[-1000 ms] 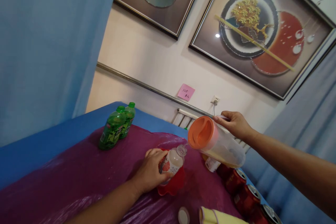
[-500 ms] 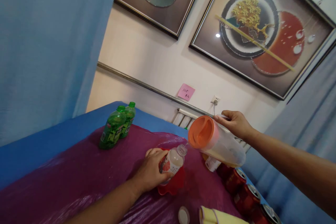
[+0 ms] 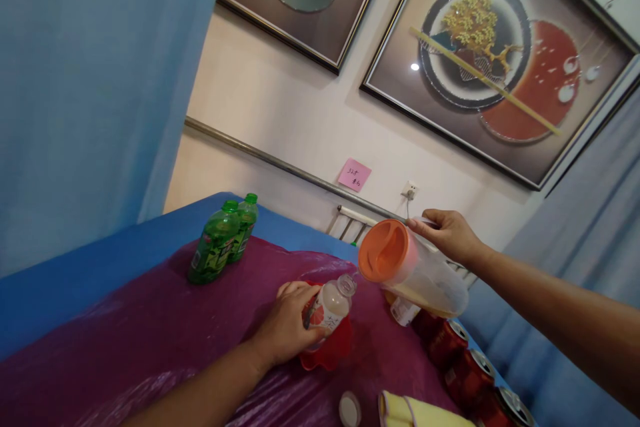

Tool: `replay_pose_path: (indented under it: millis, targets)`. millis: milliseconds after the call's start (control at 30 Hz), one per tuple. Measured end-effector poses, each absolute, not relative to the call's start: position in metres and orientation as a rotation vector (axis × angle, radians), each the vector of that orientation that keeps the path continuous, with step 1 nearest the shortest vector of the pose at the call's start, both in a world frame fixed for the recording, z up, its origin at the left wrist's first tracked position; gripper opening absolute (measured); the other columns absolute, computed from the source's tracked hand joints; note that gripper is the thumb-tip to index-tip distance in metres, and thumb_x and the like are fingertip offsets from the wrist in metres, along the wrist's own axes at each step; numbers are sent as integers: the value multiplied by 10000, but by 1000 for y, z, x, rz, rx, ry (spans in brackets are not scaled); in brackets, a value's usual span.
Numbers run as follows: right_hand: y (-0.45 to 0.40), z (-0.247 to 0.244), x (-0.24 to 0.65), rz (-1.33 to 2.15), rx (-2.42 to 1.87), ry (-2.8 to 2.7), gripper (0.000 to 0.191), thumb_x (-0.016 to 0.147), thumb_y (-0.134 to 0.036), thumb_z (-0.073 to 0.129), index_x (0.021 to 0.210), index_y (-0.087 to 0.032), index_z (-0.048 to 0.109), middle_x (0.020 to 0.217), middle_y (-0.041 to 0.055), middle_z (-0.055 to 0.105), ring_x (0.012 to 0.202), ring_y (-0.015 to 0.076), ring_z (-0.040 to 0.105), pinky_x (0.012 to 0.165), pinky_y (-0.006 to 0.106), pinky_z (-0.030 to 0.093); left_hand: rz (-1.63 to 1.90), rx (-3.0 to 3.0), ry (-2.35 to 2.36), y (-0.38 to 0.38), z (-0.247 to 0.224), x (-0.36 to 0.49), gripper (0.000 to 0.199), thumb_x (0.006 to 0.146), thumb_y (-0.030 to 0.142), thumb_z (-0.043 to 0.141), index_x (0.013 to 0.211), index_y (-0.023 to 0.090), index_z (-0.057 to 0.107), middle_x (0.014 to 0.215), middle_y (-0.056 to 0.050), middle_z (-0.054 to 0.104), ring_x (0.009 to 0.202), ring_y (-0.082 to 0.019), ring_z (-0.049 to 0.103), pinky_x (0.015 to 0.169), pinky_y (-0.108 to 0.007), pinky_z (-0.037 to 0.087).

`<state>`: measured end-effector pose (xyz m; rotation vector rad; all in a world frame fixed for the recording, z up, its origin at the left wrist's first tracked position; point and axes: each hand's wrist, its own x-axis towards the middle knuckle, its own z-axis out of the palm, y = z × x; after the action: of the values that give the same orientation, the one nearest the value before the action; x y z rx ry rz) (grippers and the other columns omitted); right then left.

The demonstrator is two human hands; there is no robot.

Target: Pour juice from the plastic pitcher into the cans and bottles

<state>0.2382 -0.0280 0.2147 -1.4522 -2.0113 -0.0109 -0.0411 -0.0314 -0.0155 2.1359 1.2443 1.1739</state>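
My left hand [image 3: 289, 320] is wrapped round a clear bottle [image 3: 334, 303] with a fruit-print label; its neck is uncapped and it leans to the right. Beneath the bottle lies a red scalloped dish [image 3: 330, 351], partly covered by the hand. My right hand [image 3: 450, 233] grips the handle of a translucent pitcher [image 3: 425, 283] with an orange lid [image 3: 384, 251]. The pitcher is tipped, its lid end close to the bottle's mouth, and some pale liquid rests along its lower side. Whether liquid is flowing between them I cannot tell.
Two green bottles [image 3: 216, 243] stand at the back left on a purple plastic sheet [image 3: 150, 320]. Several red cans [image 3: 470, 373] line the right edge, beside a white-labelled container [image 3: 404, 311]. A white cap [image 3: 350, 409] and folded yellow cloth [image 3: 420, 410] lie in front.
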Motion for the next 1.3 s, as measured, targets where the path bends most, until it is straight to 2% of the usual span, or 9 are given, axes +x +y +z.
replay_pose_path:
  millis: [200, 633, 1300]
  targets:
    - [-27, 213, 239, -15, -1444, -2007, 607, 770, -728, 618, 564, -240, 321, 523, -71, 263, 493, 87, 247, 443, 251, 186, 1205, 2164, 1234, -31, -16, -41, 577, 579, 288, 830, 1138, 254, 690, 1118, -46, 688, 1104, -287, 581, 1029, -428, 397]
    - [-29, 213, 241, -31, -1467, -2020, 606, 780, -722, 611, 562, -240, 315, 529, -70, 256, 494, 89, 256, 448, 252, 196, 1203, 2150, 1239, -31, -17, -41, 609, 568, 291, 836, 1157, 271, 683, 1144, -43, 683, 1120, -289, 572, 1022, -423, 402]
    - [-30, 209, 239, 28, -1474, -2018, 612, 781, -720, 618, 571, -243, 297, 549, -72, 236, 514, 91, 238, 458, 254, 176, 1173, 2132, 1229, -32, -15, -41, 634, 554, 247, 856, 1166, 231, 688, 1150, -60, 671, 1134, -288, 556, 1046, -416, 375]
